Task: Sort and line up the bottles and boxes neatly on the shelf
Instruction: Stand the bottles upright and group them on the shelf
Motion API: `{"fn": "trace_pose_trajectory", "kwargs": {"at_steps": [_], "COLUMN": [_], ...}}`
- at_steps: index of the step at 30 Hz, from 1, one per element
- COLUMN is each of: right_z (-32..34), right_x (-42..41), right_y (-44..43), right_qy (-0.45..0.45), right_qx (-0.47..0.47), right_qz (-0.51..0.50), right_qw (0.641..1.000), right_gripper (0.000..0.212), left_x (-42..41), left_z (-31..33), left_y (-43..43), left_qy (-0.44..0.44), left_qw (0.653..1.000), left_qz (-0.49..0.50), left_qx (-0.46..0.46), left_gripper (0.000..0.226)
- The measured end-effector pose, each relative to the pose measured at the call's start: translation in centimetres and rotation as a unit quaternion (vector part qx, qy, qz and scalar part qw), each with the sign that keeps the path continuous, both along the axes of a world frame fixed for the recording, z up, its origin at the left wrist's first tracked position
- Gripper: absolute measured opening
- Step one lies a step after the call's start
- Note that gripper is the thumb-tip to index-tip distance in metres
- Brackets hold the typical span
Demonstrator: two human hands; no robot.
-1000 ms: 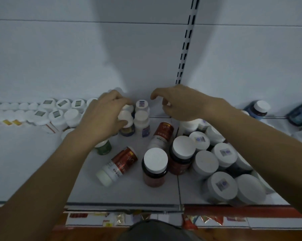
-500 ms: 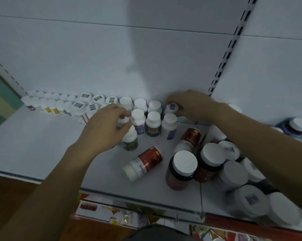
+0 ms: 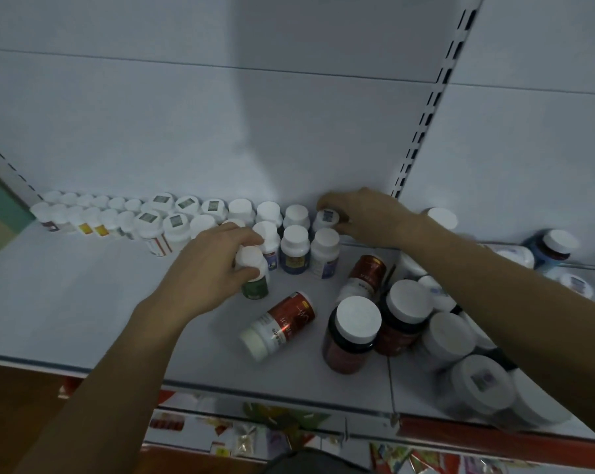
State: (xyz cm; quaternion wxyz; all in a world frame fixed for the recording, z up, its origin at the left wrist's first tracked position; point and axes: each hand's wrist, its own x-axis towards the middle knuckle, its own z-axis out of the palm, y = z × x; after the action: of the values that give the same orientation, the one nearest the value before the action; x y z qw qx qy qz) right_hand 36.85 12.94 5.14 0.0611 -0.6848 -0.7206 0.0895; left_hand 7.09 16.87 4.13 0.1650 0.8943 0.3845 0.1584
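Note:
Two rows of small white-capped bottles (image 3: 186, 213) line the back of the white shelf (image 3: 67, 295). My left hand (image 3: 207, 271) grips a small green-labelled bottle (image 3: 253, 277) standing in front of those rows. My right hand (image 3: 364, 213) holds a small bottle with a label on its cap (image 3: 326, 217) at the right end of the back row, against the back wall. A red bottle (image 3: 279, 325) lies on its side in mid shelf. A second red bottle (image 3: 366, 273) lies tipped behind it.
Large dark jars with white lids (image 3: 356, 331) crowd the right part of the shelf under my right forearm. Blue-labelled jars (image 3: 552, 248) stand at the far right. A slotted upright (image 3: 429, 111) divides the back wall. Packets (image 3: 255, 425) lie on the shelf below.
The view has swung left, showing more of the lined-up rows. My left hand has closed on the green-labelled bottle. My right hand has reached to the bottle at the back wall.

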Motion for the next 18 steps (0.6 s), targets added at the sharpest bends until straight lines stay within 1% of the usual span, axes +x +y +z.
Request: {"fn": "trace_pose_trajectory", "kwargs": {"at_steps": [3, 5, 7, 9, 12, 14, 16, 18], "right_z": [0.8, 1.5, 2.4, 3.3, 5.4, 6.9, 7.8, 8.3], "right_x": [0.0, 0.8, 1.7, 2.7, 4.7, 6.7, 9.4, 12.5], "right_y": [-0.9, -2.3, -4.1, -6.3, -9.8, -12.5, -15.7, -19.1], "right_qy": [0.028, 0.037, 0.050, 0.059, 0.039, 0.018, 0.002, -0.015], "right_qx": [0.001, 0.022, 0.051, 0.074, 0.089, 0.094, 0.089, 0.063], "right_qz": [-0.012, -0.032, -0.051, -0.064, -0.086, -0.101, -0.120, -0.138], "right_qw": [1.000, 0.999, 0.996, 0.993, 0.992, 0.990, 0.989, 0.988], "right_gripper": [0.051, 0.052, 0.046, 0.040, 0.031, 0.028, 0.027, 0.025], "left_x": [0.4, 0.8, 1.6, 3.4, 8.2, 12.0, 15.6, 18.8], "left_z": [0.1, 0.0, 0.3, 1.5, 4.2, 5.5, 6.3, 6.9], "left_y": [-0.2, -0.3, -0.5, -0.9, -2.4, -3.5, -4.7, -6.4], "left_qy": [0.000, 0.016, 0.026, 0.003, -0.021, 0.007, 0.071, 0.138], "left_qw": [1.000, 1.000, 0.999, 0.998, 0.993, 0.986, 0.975, 0.959], "left_qz": [-0.009, -0.020, -0.032, -0.051, -0.107, -0.154, -0.198, -0.233], "left_qx": [-0.010, -0.011, 0.009, 0.042, 0.055, 0.058, 0.068, 0.080], "left_gripper": [0.045, 0.044, 0.043, 0.040, 0.038, 0.043, 0.048, 0.052]}}
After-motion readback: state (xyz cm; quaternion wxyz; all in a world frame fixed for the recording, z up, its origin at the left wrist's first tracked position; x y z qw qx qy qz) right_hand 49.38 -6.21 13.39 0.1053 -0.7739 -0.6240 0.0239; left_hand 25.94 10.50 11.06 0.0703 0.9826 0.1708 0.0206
